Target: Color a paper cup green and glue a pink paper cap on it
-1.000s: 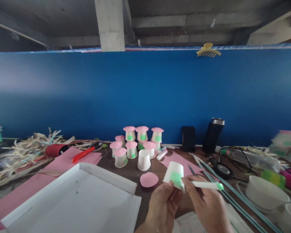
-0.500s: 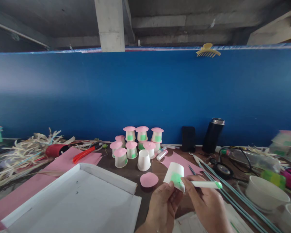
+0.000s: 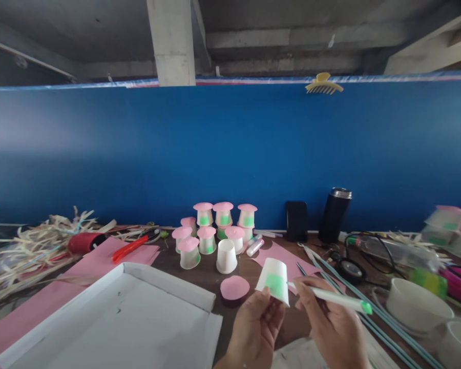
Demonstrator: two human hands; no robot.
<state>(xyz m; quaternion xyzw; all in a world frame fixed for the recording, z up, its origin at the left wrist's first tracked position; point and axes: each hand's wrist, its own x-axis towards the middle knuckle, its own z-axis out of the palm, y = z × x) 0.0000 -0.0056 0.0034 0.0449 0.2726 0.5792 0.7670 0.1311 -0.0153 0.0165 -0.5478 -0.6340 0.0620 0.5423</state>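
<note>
- The left hand (image 3: pixel 255 328) pinches an upturned white cup (image 3: pixel 273 274) by its rim, held above the table (image 3: pixel 203 274) near a pink disc (image 3: pixel 234 287).
- The right hand (image 3: pixel 330 328) is closed around a green-ended pen (image 3: pixel 330 296), whose near end sits just beside the cup.
- Risk: too hard a pinch may buckle the thin wall, and a slip of the pen could mark the cup outside its green patch.

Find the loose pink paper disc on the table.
Head view, lower centre: the pink disc lies flat between the plain white cup behind it and the left hand, right of the white tray.
</note>
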